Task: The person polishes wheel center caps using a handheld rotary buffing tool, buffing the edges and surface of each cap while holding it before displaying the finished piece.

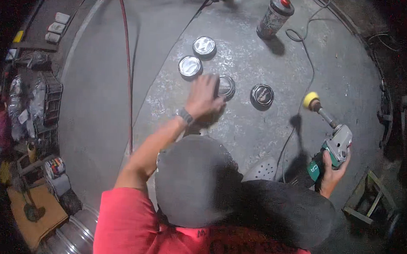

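My left hand (203,94), with a watch on its wrist, is closed about the left side of a round cap (226,87) with a dark rim and a lettered face. The fingers lie at its upper left and the thumb by its lower edge. Two shiny silver-faced round caps (190,66) sit just beyond, and a darker lettered cap (262,97) lies to the right. In my right hand (332,172) is a green and grey power polisher (337,143), held by its body. A yellow pad (310,100) tips its long shaft, which points up and left.
A bottle with a red top (274,17) stands at the far right of the grey surface. A thin cable (311,63) winds down the right side. The red hose (127,48) runs along the left. Crates (52,95) line the left edge; a wooden frame (371,198) is lower right.
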The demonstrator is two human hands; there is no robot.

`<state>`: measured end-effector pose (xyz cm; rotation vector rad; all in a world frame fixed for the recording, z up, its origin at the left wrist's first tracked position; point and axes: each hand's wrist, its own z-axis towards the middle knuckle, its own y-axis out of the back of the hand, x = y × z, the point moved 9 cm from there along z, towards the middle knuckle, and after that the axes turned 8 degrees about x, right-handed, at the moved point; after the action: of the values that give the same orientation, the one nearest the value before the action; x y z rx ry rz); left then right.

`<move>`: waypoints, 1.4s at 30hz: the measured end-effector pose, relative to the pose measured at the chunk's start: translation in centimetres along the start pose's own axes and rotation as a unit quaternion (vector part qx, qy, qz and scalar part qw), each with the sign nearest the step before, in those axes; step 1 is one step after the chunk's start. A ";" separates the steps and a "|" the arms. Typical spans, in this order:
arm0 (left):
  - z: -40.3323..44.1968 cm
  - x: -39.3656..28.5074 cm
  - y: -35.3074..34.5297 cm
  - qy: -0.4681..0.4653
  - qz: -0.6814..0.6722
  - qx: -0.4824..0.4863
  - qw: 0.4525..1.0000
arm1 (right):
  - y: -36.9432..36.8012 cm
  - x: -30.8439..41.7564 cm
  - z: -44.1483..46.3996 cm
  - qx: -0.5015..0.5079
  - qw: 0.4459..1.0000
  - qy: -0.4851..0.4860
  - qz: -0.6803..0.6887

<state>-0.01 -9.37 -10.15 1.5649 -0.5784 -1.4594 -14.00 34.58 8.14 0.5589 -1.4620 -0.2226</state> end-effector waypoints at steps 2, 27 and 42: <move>-0.2 -0.6 -1.1 0.047 0.036 0.001 0.998 | 0.4 -0.3 0.0 0.001 1.000 0.004 -0.018; 4.5 -11.7 11.6 -0.082 -0.487 -0.015 0.869 | -0.5 2.3 -0.4 -0.004 1.000 0.013 0.024; 5.1 -9.5 5.8 0.048 -0.922 0.090 0.373 | -0.8 2.7 -0.4 0.015 0.999 0.010 0.037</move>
<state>-5.43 -5.88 0.32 2.3018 2.0556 -2.5673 -13.13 32.76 10.10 0.5296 -1.4653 -0.1368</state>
